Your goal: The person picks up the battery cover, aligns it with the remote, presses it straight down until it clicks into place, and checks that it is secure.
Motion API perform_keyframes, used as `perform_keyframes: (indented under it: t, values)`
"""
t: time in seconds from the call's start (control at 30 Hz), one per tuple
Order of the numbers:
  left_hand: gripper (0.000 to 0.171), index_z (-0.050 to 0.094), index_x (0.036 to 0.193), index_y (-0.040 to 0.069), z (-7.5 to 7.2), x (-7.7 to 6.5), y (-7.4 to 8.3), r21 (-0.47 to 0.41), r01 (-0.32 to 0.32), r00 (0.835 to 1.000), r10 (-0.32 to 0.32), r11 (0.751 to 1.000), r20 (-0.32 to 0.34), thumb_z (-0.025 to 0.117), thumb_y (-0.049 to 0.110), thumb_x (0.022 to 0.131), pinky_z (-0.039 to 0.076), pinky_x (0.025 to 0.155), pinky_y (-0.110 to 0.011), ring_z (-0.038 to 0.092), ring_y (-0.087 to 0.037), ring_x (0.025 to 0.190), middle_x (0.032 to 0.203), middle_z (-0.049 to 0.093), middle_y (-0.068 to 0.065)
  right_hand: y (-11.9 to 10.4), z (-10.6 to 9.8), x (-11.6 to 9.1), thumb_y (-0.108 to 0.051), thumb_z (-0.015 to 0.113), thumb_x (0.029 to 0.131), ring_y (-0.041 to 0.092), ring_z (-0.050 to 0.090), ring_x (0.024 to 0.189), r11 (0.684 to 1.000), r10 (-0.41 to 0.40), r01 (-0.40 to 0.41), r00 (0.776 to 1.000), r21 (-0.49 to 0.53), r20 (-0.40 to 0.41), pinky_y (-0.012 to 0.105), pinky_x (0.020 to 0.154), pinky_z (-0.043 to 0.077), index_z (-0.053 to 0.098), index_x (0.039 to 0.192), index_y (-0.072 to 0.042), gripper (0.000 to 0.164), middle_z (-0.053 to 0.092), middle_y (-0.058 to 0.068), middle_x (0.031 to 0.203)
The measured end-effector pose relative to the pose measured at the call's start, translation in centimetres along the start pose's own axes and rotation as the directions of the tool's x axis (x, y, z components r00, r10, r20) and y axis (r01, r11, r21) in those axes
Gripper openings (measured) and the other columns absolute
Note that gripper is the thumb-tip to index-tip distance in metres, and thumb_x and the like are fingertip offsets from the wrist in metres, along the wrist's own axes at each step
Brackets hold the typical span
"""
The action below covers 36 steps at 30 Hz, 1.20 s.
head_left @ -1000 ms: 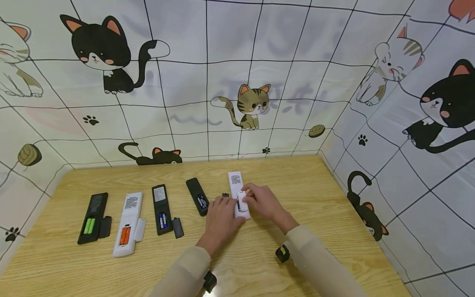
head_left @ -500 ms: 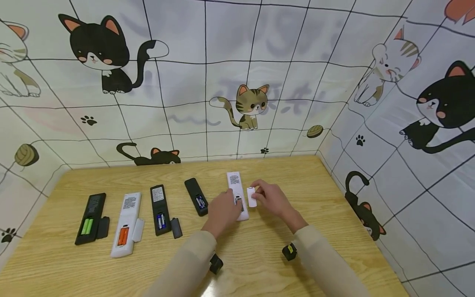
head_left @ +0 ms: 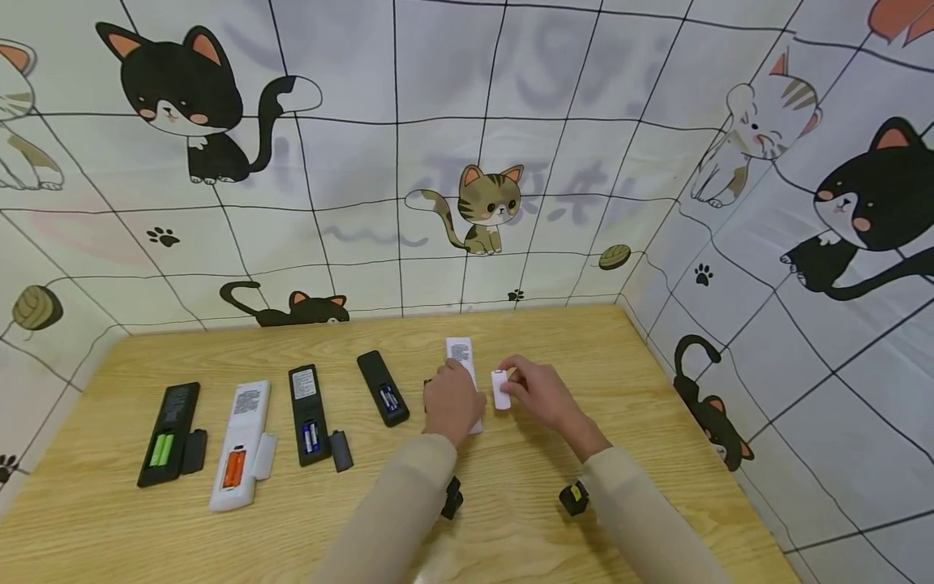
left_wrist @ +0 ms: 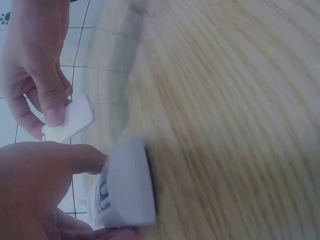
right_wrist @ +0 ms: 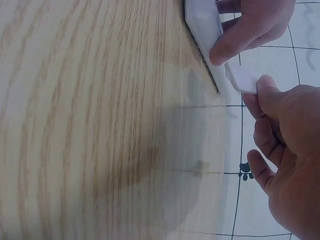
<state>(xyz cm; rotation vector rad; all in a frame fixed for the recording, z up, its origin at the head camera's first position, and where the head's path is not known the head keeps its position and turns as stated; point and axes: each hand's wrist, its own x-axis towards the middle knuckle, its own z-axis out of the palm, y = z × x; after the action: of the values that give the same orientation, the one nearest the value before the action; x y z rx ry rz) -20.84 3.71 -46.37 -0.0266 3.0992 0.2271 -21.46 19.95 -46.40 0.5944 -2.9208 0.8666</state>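
Observation:
A white remote control (head_left: 459,349) lies back up at the back of the table, its printed label facing upward. My left hand (head_left: 450,401) grips it across its lower half, thumb on one side and fingers on the other in the left wrist view. There, greyish parts show in its uncovered battery compartment (left_wrist: 103,194). Just to its right, my right hand (head_left: 543,396) pinches a small white battery cover (head_left: 500,389) between thumb and fingers. The cover is apart from the remote, held near the left thumb in the right wrist view.
To the left lie a black remote (head_left: 383,388), another black remote (head_left: 310,414), a white remote (head_left: 241,446) with orange batteries and a black remote (head_left: 169,434) with green ones. Loose covers (head_left: 340,450) lie beside several. Patterned cloth walls (head_left: 328,162) border the table.
My right hand has lifted the white cover off the remote and moved it to the right. My left hand has shifted from the remote's left side to over its lower half.

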Motion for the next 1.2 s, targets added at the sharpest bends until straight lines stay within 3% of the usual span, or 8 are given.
perform_keyframes:
  t: [0.23, 0.43, 0.57, 0.73, 0.83, 1.03, 1.1, 1.2]
  values:
    - [0.071, 0.052, 0.111, -0.003, 0.4, 0.5, -0.4, -0.126, 0.092, 0.99, -0.078, 0.988, 0.118, 0.067, 0.052, 0.069, 0.048, 0.058, -0.035, 0.053, -0.022, 0.064, 0.086, 0.055, -0.013, 0.0, 0.0, -0.2, -0.019, 0.06, 0.088, 0.002, 0.052, 0.065, 0.999, -0.019, 0.019, 1.0, -0.033, 0.013, 0.021, 0.061, 0.044, 0.06, 0.119, -0.015, 0.031, 0.064, -0.008, 0.08]
    - [0.069, 0.052, 0.105, -0.001, 0.0, 0.3, -1.2, -0.236, 0.069, 0.986, -0.03, 0.969, 0.166, 0.068, 0.053, 0.066, 0.044, 0.055, -0.034, 0.048, -0.021, 0.064, 0.085, 0.05, -0.012, 0.0, -0.1, -0.3, -0.019, 0.059, 0.089, 0.004, 0.05, 0.062, 1.0, -0.018, 0.018, 1.0, -0.006, -0.012, 0.021, 0.058, 0.042, 0.059, 0.117, -0.017, 0.027, 0.061, -0.009, 0.077]
    - [0.075, 0.047, 0.112, 0.0, -0.4, 0.4, -1.7, -0.353, 0.077, 0.983, -0.011, 0.932, 0.186, 0.069, 0.054, 0.066, 0.041, 0.056, -0.034, 0.049, -0.022, 0.066, 0.091, 0.048, -0.011, 0.0, -0.4, -0.3, -0.019, 0.059, 0.09, 0.006, 0.05, 0.063, 0.999, -0.02, 0.02, 1.0, 0.024, -0.024, 0.022, 0.057, 0.042, 0.058, 0.116, -0.016, 0.027, 0.06, -0.008, 0.077]
    - [0.079, 0.037, 0.12, 0.004, -0.4, 0.5, -2.4, -0.496, 0.065, 0.984, 0.025, 0.866, 0.174, 0.068, 0.052, 0.065, 0.04, 0.049, -0.031, 0.054, -0.02, 0.059, 0.081, 0.054, -0.007, 0.0, -0.7, -0.5, -0.019, 0.058, 0.09, 0.006, 0.05, 0.065, 0.999, -0.021, 0.021, 0.999, 0.034, -0.025, 0.022, 0.057, 0.042, 0.058, 0.116, -0.015, 0.027, 0.06, -0.008, 0.078]
    - [0.08, 0.031, 0.126, 0.008, -0.3, 0.4, -2.9, -0.616, 0.069, 0.984, 0.048, 0.785, 0.171, 0.07, 0.045, 0.067, 0.042, 0.047, -0.03, 0.056, -0.018, 0.058, 0.077, 0.058, -0.006, -0.1, -0.7, -0.6, -0.019, 0.058, 0.09, 0.006, 0.05, 0.064, 0.999, -0.029, 0.03, 0.999, 0.031, -0.027, 0.021, 0.057, 0.042, 0.058, 0.115, -0.016, 0.026, 0.06, -0.008, 0.077]
    - [0.071, 0.03, 0.13, 0.015, -0.1, 0.1, -3.5, -0.85, 0.181, 0.97, 0.051, 0.494, 0.236, 0.071, 0.029, 0.074, 0.048, 0.059, -0.029, 0.059, -0.019, 0.076, 0.096, 0.057, -0.009, -0.3, -0.8, -0.8, -0.017, 0.06, 0.089, 0.006, 0.05, 0.063, 0.998, -0.042, 0.043, 0.999, 0.036, -0.034, 0.021, 0.057, 0.042, 0.058, 0.112, -0.02, 0.024, 0.06, -0.009, 0.076]
    - [0.07, 0.03, 0.13, 0.014, 0.1, 0.1, -3.6, -0.869, 0.22, 0.963, 0.041, 0.442, 0.265, 0.071, 0.028, 0.075, 0.049, 0.063, -0.029, 0.059, -0.02, 0.081, 0.101, 0.055, -0.009, -0.3, -0.8, -0.9, -0.018, 0.06, 0.088, 0.005, 0.05, 0.064, 0.998, -0.041, 0.043, 0.999, 0.04, -0.032, 0.021, 0.057, 0.042, 0.058, 0.112, -0.021, 0.024, 0.06, -0.009, 0.075]
    - [0.071, 0.03, 0.13, 0.013, 0.2, 0.1, -3.7, -0.879, 0.255, 0.957, 0.025, 0.402, 0.289, 0.072, 0.031, 0.076, 0.049, 0.066, -0.03, 0.058, -0.02, 0.085, 0.105, 0.054, -0.009, -0.4, -0.8, -1.0, -0.019, 0.06, 0.088, 0.004, 0.05, 0.064, 0.997, -0.053, 0.054, 0.998, 0.047, -0.032, 0.021, 0.056, 0.042, 0.059, 0.111, -0.022, 0.023, 0.06, -0.01, 0.075]
